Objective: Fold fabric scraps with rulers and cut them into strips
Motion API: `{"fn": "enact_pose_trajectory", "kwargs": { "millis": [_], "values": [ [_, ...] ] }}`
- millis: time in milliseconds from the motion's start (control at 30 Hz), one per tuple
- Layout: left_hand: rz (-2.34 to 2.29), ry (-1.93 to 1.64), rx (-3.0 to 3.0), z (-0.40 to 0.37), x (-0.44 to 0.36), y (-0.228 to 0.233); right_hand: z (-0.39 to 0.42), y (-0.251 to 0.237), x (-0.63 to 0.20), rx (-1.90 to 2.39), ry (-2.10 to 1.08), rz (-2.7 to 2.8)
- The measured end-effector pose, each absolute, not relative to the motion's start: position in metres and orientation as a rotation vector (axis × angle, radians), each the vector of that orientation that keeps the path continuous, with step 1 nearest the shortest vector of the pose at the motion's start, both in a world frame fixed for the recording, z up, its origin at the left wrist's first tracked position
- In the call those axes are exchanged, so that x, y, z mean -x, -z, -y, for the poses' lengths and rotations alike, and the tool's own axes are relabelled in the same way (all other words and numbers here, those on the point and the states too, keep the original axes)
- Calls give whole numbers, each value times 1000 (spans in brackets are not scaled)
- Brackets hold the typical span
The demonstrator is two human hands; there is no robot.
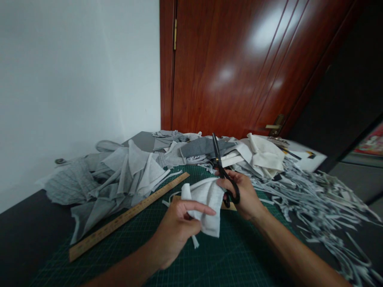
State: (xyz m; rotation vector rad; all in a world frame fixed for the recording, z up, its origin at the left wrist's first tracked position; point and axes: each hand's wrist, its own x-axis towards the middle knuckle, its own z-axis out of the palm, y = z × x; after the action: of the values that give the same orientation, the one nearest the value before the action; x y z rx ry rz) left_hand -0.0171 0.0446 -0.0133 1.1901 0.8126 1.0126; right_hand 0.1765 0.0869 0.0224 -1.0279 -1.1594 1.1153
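Left hand [176, 227] clamps white cloth [208, 205], right hand [243, 195] grips black scissors [223, 171]; ruler [128, 215] markings seemingly unreadable.

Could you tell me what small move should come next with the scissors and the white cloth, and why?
Probably tip the scissors down to the white cloth: the right hand holds them with blades closed and pointing up, while the left hand pinches the cloth above the cutting mat.

Head camera, close above cutting mat [209, 259], facing forward-down toward door [239, 59].
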Motion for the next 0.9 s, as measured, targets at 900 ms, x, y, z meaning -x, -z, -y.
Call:
{"fn": "enact_pose_trajectory", "kwargs": {
  "millis": [900],
  "values": [
    [-581,-1032,-1035,-45,26,-7,-85,-21,-181,1084,-995,1304]
  ]
}}
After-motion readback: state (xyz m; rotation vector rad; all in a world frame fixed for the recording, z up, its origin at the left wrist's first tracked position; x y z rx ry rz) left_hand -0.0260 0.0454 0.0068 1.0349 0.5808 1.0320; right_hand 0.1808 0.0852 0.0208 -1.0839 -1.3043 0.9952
